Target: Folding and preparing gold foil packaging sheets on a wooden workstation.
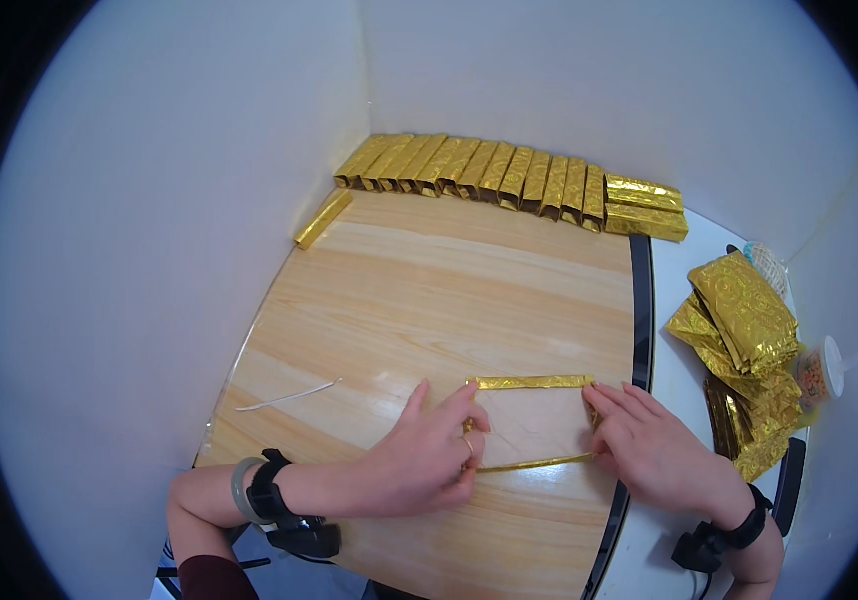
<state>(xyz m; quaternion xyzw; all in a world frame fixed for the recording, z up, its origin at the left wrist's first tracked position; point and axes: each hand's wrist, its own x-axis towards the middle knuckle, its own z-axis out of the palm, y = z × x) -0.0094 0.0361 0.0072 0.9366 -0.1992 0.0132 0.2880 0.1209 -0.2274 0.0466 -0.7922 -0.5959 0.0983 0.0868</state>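
A rectangular sheet of gold foil paper [534, 418] lies on the wooden board with its pale back facing up. Gold strips show where its far and near edges are turned inward. At its left end, my left hand [427, 450] is closed on the edge, a ring on one finger. Opposite it, my right hand [652, 442] pinches the right end between thumb and fingers. Both hands hide the sheet's short sides. To the left of my left hand lies a thin white stick [289, 395], bent at its tip.
Folded gold paper pieces [469, 165] stand in a row along the back wall; a single gold roll [324, 220] lies at the left. Loose gold sheets [739, 315] are heaped on the white surface at right, beside a clear cup [819, 372]. Pale walls enclose the board [429, 290].
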